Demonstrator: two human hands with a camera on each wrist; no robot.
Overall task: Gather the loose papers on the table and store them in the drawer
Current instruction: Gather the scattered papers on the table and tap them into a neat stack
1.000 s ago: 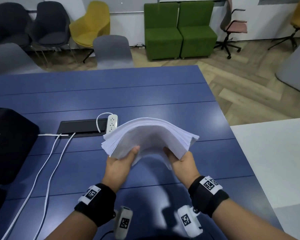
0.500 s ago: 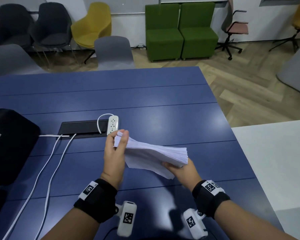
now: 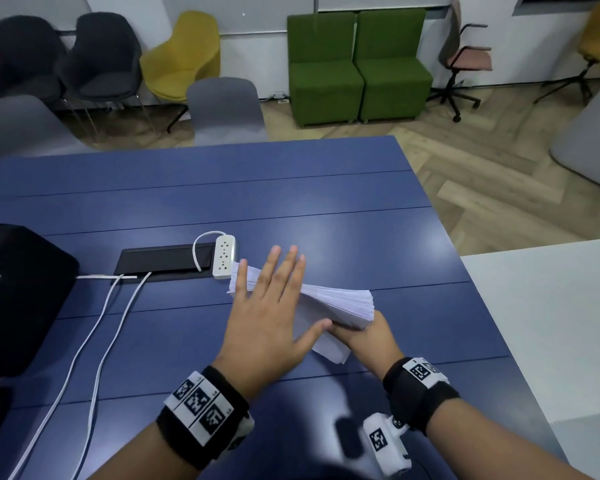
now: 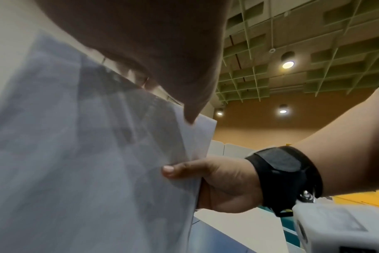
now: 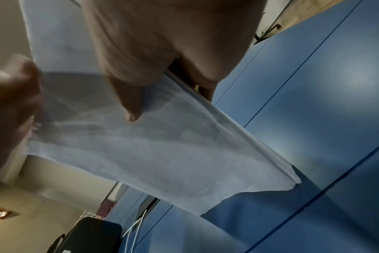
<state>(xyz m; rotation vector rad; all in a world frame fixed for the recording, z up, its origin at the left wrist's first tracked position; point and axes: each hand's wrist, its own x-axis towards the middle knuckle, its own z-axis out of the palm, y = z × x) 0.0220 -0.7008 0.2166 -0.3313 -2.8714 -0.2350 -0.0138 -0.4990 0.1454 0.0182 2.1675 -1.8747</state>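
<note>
The paper stack (image 3: 340,301) is held above the blue table (image 3: 326,209), just right of the white power strip (image 3: 224,257). Its near right corner is gripped by the right hand (image 3: 362,336) — thumb on the underside in the left wrist view. The left hand (image 3: 271,317) is spread flat, fingers straight, laid over the stack's left part — nothing is clasped by it.

The papers (image 3: 340,301) are held above the table (image 3: 326,202); the power strip (image 3: 224,257) lies just behind them; the bag (image 3: 18,292) sits far left.
</note>
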